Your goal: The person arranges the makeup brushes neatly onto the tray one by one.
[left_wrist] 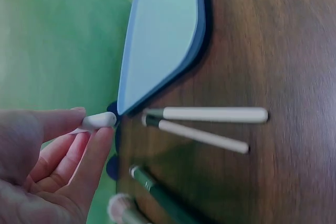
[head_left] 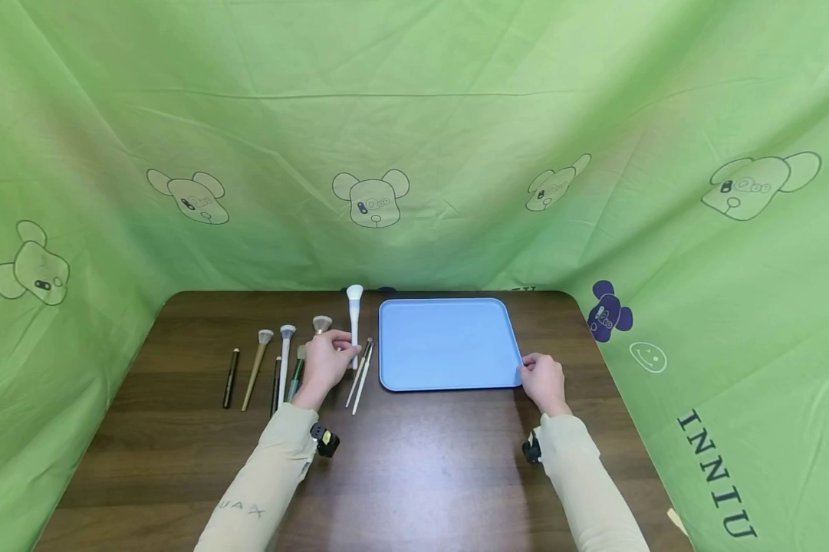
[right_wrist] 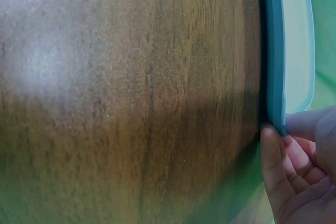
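Note:
My left hand [head_left: 324, 362] pinches the handle of a white makeup brush [head_left: 355, 310] between thumb and fingers, bristles pointing away toward the back. In the left wrist view the rounded handle end of this white brush [left_wrist: 101, 121] pokes out past the fingertips. To the right lies a blue rectangular tray [head_left: 449, 341], flat on the table. Its front right corner is held by my right hand [head_left: 544, 381]; in the right wrist view, thumb and fingers pinch the tray's rim [right_wrist: 275, 51]. Two thin light-handled brushes [head_left: 362, 383] lie between the left hand and the tray.
Left of the left hand lie a green brush [head_left: 296, 376], a white-handled brush [head_left: 284, 368], a tan brush [head_left: 256, 372] and a dark stick [head_left: 231, 378]. A wide-headed brush [head_left: 322, 323] is partly hidden behind that hand. Green cloth [head_left: 455, 245] hangs around the wooden table [head_left: 421, 460].

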{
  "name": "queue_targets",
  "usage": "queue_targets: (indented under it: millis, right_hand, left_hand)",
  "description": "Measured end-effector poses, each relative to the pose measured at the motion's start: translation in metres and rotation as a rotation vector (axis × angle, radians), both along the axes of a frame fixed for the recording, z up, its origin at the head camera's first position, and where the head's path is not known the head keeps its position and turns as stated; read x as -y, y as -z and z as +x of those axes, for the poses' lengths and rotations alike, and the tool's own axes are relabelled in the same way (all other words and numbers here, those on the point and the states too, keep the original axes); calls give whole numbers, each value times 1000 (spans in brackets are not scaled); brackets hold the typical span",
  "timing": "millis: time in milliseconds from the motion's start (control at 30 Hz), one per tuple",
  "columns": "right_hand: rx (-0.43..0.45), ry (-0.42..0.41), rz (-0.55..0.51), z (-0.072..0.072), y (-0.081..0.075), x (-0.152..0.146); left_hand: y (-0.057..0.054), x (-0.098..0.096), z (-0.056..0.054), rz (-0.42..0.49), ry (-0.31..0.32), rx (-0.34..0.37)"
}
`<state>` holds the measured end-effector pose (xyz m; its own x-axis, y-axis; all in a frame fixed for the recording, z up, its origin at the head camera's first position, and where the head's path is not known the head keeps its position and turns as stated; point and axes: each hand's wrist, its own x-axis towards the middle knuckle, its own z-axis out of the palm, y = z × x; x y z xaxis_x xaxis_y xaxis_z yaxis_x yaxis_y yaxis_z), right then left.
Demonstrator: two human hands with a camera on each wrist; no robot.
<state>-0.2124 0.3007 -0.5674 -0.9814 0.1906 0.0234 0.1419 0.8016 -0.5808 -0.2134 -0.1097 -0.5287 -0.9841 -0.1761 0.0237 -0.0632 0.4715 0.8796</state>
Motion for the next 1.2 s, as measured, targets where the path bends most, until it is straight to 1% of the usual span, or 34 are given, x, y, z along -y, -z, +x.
queue_targets:
  millis: [133, 333, 467, 567, 733, 1000, 1200]
  right_hand:
    - [1, 4, -3, 1, 0, 1]
    - [-11, -1, -8, 1, -1, 1]
    - [-1, -1, -5, 1, -2, 1]
    - [18, 5, 0, 1, -1, 1]
    - [24, 4, -4, 1, 0, 1]
    - [15, 7, -8, 2, 2, 1]
    - [-2, 6, -8, 2, 1, 0]
  left_hand:
    - [1, -12, -2, 39, 26, 28]
    - [7, -29, -6, -20, 45, 46]
    - [12, -42, -10, 8, 67, 84]
    - [14, -51, -13, 1, 81, 113]
    - [15, -62, -17, -87, 57, 154]
    - [13, -72, -21, -298, 44, 125]
    - [14, -79, -22, -363, 32, 152]
